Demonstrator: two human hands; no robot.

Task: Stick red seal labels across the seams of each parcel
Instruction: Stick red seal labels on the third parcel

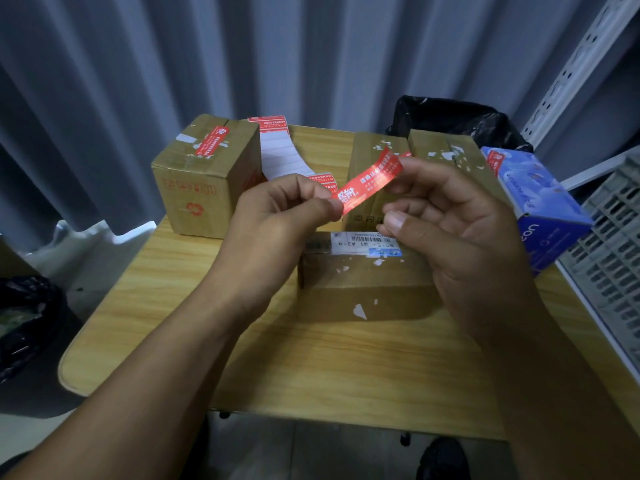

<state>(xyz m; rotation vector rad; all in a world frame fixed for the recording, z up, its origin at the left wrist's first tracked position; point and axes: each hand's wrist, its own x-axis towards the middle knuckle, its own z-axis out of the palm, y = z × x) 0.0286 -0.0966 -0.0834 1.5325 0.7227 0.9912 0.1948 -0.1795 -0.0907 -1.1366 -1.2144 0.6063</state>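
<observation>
A loose red seal label [369, 180] is stretched in the air between my hands. My left hand [277, 216] pinches its lower left end and my right hand [460, 220] pinches its upper right end. Below them lies a flat cardboard parcel [367, 285] with a white shipping label on top. A taller cardboard box [204, 178] at the far left carries a red seal on its top seam. Behind my hands stand two more brown parcels [446, 157]. A fan-fold strip of labels [277, 150] lies between the boxes.
The parcels sit on a small wooden table [311, 368]. A blue carton [540, 202] with a red seal leans at the right edge, next to a grey plastic crate [613, 244]. A black bag [453, 119] is behind the table. Another dark bag [24, 317] sits at the left.
</observation>
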